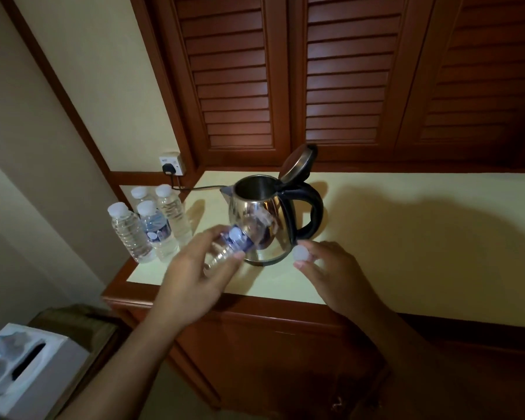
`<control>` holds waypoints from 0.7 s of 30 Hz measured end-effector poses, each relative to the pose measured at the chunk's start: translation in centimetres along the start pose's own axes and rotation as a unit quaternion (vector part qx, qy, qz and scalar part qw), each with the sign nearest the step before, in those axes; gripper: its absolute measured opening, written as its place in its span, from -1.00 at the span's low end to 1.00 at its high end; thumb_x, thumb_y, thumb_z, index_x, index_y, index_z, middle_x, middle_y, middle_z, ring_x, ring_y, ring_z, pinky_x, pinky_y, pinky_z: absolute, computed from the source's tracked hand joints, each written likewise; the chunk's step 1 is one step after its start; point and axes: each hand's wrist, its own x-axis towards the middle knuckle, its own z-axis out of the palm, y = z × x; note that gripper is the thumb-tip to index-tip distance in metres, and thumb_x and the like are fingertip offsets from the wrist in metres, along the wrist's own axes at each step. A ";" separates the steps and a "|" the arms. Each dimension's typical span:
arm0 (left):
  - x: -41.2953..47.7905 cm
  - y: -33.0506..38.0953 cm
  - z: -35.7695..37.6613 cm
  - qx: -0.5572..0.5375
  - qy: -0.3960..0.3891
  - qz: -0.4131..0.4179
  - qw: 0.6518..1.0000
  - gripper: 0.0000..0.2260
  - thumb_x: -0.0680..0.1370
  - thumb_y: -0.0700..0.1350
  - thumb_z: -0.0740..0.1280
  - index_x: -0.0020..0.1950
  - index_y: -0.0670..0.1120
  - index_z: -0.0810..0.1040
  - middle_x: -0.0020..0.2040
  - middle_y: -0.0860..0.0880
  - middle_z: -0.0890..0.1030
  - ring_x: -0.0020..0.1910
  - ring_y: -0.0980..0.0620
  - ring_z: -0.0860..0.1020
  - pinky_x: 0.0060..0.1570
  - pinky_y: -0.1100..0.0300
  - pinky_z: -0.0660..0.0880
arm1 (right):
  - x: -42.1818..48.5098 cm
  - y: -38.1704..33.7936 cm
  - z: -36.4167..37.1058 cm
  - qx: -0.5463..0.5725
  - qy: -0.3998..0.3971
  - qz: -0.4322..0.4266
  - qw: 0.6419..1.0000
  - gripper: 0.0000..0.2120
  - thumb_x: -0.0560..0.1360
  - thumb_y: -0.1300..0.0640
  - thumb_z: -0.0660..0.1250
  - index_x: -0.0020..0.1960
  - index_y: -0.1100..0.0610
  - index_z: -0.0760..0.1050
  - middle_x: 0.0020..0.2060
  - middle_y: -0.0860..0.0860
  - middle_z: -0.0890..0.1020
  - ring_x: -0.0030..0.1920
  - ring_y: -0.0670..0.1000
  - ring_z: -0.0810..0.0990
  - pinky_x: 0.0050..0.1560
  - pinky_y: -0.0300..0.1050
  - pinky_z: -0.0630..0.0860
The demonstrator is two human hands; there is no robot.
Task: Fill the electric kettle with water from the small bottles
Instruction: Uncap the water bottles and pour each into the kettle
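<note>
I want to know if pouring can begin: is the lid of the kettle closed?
No, the lid stands tilted up behind the open mouth of the kettle, so the dark inside shows.

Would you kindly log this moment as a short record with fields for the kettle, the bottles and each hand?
kettle: steel electric kettle on the counter, lid flipped open, handle toward the right
cord: runs from the kettle to the wall socket, plugged in
left hand: left hand has its grip around a small bottle, tilted, in front of the kettle
right hand: right hand pinches a white cap in its fingertips
spare bottles: four capped bottles upright, left of the kettle
water in kettle: cannot tell
</note>
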 end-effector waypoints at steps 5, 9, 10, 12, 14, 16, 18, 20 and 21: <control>-3.1 -0.6 2.4 -0.027 -0.071 0.015 0.997 -0.53 0.53 0.27 0.40 0.41 0.19 0.54 0.12 0.24 0.62 -0.01 0.15 0.62 -0.15 0.30 0.53 | 0.6 -1.7 -2.4 -0.007 -0.074 -0.091 0.993 -0.66 0.49 -0.01 0.47 0.25 0.00 0.56 -0.08 -0.19 0.53 0.01 -0.25 0.45 -0.03 -0.50 0.25; -3.1 -0.5 2.3 -0.057 -0.084 0.016 0.995 -0.52 0.51 0.22 0.44 0.40 0.14 0.58 0.09 0.21 0.64 -0.01 0.13 0.63 -0.12 0.37 0.49 | 0.7 -1.4 -4.1 -0.003 -0.118 -0.080 0.990 -0.67 0.46 -0.08 0.48 0.20 -0.08 0.57 -0.03 -0.27 0.54 0.07 -0.24 0.50 0.01 -0.49 0.30; -2.9 -0.5 2.3 -0.065 -0.089 0.014 0.994 -0.53 0.50 0.21 0.44 0.40 0.13 0.60 0.08 0.20 0.64 -0.02 0.12 0.63 -0.13 0.35 0.49 | 0.7 -1.3 -4.5 0.003 -0.123 -0.077 0.989 -0.67 0.46 -0.08 0.48 0.20 -0.08 0.57 -0.01 -0.25 0.57 0.08 -0.23 0.52 0.02 -0.51 0.32; -2.6 -0.5 2.4 -0.077 -0.101 0.009 0.992 -0.53 0.49 0.21 0.45 0.38 0.12 0.62 0.09 0.19 0.65 0.01 0.10 0.65 -0.11 0.28 0.54 | 0.5 -1.3 -5.3 0.015 -0.131 -0.072 0.989 -0.68 0.45 -0.07 0.49 0.19 -0.09 0.58 0.02 -0.23 0.62 0.09 -0.25 0.53 0.03 -0.53 0.34; -2.1 -0.2 2.7 -0.097 -0.112 0.005 0.989 -0.58 0.49 0.18 0.48 0.33 0.15 0.64 0.11 0.19 0.68 0.06 0.08 0.67 -0.05 0.24 0.58 | 0.3 -1.3 -6.0 0.021 -0.130 -0.068 0.989 -0.67 0.44 -0.06 0.50 0.19 -0.13 0.59 0.02 -0.22 0.65 0.08 -0.25 0.55 0.02 -0.52 0.36; -1.6 0.3 3.3 -0.153 -0.142 -0.027 0.977 -0.69 0.53 0.12 0.52 0.27 0.21 0.66 0.11 0.18 0.71 0.07 0.06 0.69 -0.04 0.23 0.61 | 0.0 -1.1 -6.7 0.038 -0.121 -0.063 0.990 -0.67 0.44 -0.04 0.51 0.19 -0.13 0.61 0.02 -0.23 0.66 0.08 -0.22 0.57 0.04 -0.48 0.40; -1.0 1.2 3.8 -0.238 -0.192 -0.079 0.949 -0.75 0.57 0.07 0.50 0.24 0.22 0.69 -0.01 0.08 0.75 -0.09 0.00 0.72 -0.21 0.20 0.61 | -0.3 -0.8 -7.7 0.056 -0.108 -0.056 0.991 -0.68 0.42 0.00 0.53 0.17 -0.11 0.64 0.01 -0.27 0.65 0.07 -0.22 0.59 0.06 -0.48 0.41; -0.2 2.0 4.7 -0.302 -0.224 -0.090 0.922 -0.71 0.56 0.06 0.46 0.27 0.10 0.71 -0.21 -0.10 0.72 -0.37 -0.11 0.65 -0.45 0.13 0.53 | -0.5 -0.3 -8.9 0.071 -0.097 -0.050 0.991 -0.70 0.41 0.02 0.55 0.13 -0.08 0.66 -0.02 -0.29 0.66 0.06 -0.23 0.60 0.08 -0.48 0.40; 0.3 2.3 5.3 -0.341 -0.237 -0.103 0.904 -0.65 0.53 0.07 0.43 0.28 -0.01 0.70 -0.27 -0.15 0.69 -0.44 -0.08 0.61 -0.50 0.17 0.49 | -0.5 0.0 -9.7 0.083 -0.094 -0.047 0.991 -0.71 0.40 0.03 0.55 0.12 -0.08 0.67 -0.02 -0.29 0.66 0.06 -0.24 0.60 0.09 -0.48 0.41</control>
